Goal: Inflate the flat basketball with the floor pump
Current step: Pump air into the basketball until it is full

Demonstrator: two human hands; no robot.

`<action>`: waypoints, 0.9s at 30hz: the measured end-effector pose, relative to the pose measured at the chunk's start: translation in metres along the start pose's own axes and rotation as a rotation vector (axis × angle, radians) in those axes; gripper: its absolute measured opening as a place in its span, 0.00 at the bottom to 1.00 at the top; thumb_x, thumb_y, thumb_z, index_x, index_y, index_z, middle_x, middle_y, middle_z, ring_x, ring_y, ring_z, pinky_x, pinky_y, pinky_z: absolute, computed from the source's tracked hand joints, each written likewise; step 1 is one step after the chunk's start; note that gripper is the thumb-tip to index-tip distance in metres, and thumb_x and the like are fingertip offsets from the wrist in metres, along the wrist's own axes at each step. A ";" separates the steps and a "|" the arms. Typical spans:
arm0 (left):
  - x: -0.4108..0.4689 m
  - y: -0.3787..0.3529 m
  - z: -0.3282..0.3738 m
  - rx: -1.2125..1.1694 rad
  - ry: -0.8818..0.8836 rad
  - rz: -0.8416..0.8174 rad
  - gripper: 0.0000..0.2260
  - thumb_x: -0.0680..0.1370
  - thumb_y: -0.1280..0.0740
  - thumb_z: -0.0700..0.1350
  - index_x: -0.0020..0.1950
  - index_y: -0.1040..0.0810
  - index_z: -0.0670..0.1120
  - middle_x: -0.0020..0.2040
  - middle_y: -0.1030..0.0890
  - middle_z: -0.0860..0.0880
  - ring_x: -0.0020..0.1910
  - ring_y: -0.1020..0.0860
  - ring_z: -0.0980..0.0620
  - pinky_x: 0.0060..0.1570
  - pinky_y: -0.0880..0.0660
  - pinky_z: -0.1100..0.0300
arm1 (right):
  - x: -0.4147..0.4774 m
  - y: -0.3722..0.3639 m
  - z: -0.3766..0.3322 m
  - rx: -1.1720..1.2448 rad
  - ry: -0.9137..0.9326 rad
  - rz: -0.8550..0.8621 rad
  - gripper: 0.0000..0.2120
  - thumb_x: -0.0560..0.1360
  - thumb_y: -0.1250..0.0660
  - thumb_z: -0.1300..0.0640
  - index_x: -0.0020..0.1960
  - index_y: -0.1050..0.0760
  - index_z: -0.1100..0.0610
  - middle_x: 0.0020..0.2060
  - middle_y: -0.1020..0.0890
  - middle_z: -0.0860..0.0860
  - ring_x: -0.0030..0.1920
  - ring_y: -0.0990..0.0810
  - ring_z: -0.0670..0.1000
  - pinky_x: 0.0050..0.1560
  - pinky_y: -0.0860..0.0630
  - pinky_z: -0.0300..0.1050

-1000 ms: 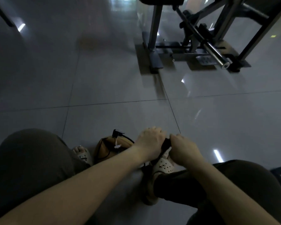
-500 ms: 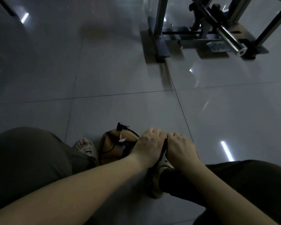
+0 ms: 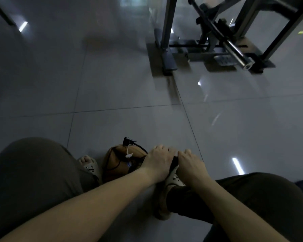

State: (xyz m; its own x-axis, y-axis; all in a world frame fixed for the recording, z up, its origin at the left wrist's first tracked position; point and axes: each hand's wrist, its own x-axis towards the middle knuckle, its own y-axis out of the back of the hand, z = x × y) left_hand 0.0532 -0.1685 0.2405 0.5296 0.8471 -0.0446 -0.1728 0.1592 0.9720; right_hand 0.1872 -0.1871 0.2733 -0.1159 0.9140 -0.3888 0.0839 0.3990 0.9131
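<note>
basketball (image 3: 115, 165) on floor (image 3: 129, 88) | left hand (image 3: 158, 161), right hand (image 3: 191, 165) grip pump handle (image 3: 174, 161) | ahead open

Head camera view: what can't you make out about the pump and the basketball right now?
1. The pump handle: head view, covered by the left hand and right hand gripping it; only a dark sliver shows.
2. The pump barrel and base: head view, hidden beneath both hands.
3. The basketball: head view, its valve is too dark and small to tell.
4. The gym machine: head view, upper part cut off by the top edge.
</note>
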 end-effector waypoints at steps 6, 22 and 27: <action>0.013 0.096 0.013 -0.048 -0.109 0.464 0.12 0.73 0.46 0.48 0.47 0.27 0.45 0.40 0.24 0.47 0.38 0.28 0.47 0.40 0.41 0.58 | -0.019 0.096 0.005 0.035 0.006 0.365 0.06 0.77 0.39 0.53 0.45 0.33 0.55 0.44 0.33 0.51 0.36 0.30 0.51 0.32 0.36 0.44; -0.013 -0.036 -0.003 0.112 0.013 0.095 0.12 0.77 0.51 0.44 0.51 0.28 0.47 0.44 0.26 0.45 0.41 0.28 0.46 0.41 0.30 0.52 | 0.002 -0.036 -0.006 -0.093 0.077 0.125 0.08 0.82 0.48 0.60 0.57 0.33 0.56 0.52 0.29 0.53 0.50 0.28 0.53 0.50 0.25 0.46; -0.013 -0.048 -0.007 0.096 0.041 -0.001 0.13 0.77 0.52 0.44 0.54 0.29 0.47 0.47 0.26 0.45 0.44 0.29 0.46 0.43 0.31 0.53 | 0.011 -0.047 -0.005 -0.068 0.052 0.026 0.07 0.82 0.46 0.58 0.58 0.34 0.56 0.54 0.28 0.53 0.51 0.27 0.53 0.53 0.23 0.47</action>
State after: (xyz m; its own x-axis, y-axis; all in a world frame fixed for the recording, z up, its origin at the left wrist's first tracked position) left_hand 0.0485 -0.1837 0.1932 0.4953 0.8671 -0.0532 -0.0910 0.1127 0.9895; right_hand 0.1767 -0.1960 0.2270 -0.1663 0.9183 -0.3591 0.0201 0.3673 0.9299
